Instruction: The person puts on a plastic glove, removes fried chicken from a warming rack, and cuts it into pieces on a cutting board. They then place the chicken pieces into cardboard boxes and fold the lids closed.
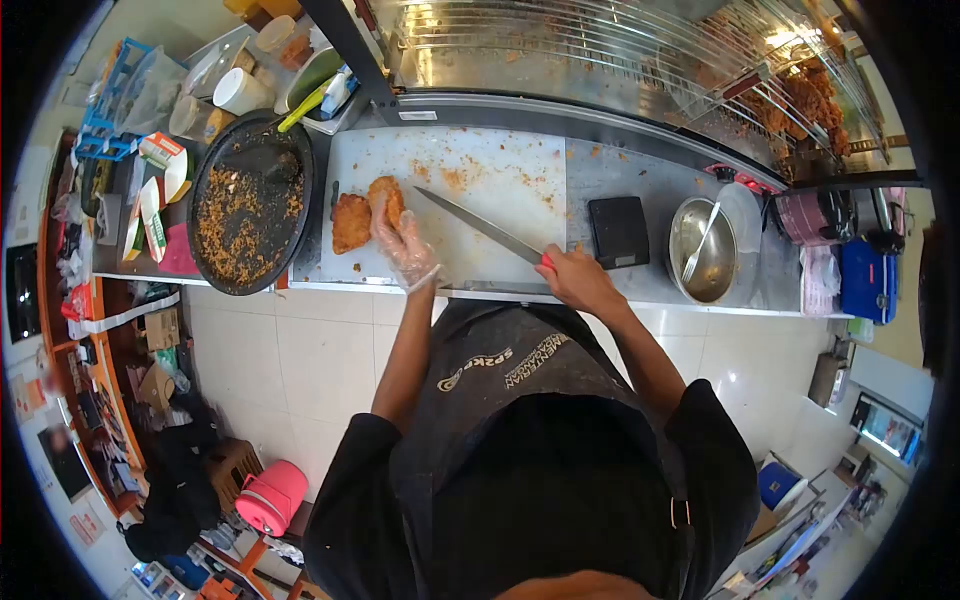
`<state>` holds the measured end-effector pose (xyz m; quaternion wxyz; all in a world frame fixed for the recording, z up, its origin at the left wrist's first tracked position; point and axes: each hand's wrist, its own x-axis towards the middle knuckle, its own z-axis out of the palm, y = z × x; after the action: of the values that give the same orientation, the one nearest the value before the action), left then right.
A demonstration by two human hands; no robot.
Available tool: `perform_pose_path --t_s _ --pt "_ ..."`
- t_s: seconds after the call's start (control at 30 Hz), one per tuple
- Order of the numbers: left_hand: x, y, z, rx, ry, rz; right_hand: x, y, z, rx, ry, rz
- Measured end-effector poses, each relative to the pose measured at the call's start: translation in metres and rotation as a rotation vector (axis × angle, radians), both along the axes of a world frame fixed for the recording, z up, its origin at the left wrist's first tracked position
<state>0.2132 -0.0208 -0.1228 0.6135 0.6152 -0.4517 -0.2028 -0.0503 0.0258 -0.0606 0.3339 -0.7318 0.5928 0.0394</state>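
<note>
My left hand, in a clear plastic glove, has its fingers on a golden-brown breaded fried cutlet. A second breaded piece lies just left of it, flat on the white cutting board. In my bare right hand is the red handle of a long kitchen knife. The blade slants up and left across the board, its tip close to the held cutlet but apart from it. Loose crumbs are scattered over the board's upper part.
Left of the board stands a round black pan with crumbs. On the right are a black flat device and a metal bowl with a fork. A glass display cabinet with wire racks borders the counter's back.
</note>
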Motion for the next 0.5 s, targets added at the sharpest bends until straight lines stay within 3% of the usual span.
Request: perform_pose_path --t_s 0.17,0.23,0.37,0.5 --pt "0.028 0.002 0.016 0.084 0.285 -0.137 0.007 0.001 0.007 -0.009 0.039 -0.306" --pt "0.035 0.004 0.017 0.038 0.183 -0.220 0.009 0.003 0.017 -0.034 0.051 -0.402" --pt "0.037 0.002 0.038 -0.085 0.006 -0.341 0.027 0.031 -0.004 0.021 -0.071 -0.260" --pt "0.035 -0.017 0.047 -0.137 -0.337 -0.522 0.015 0.052 -0.014 -0.162 0.067 -0.568"
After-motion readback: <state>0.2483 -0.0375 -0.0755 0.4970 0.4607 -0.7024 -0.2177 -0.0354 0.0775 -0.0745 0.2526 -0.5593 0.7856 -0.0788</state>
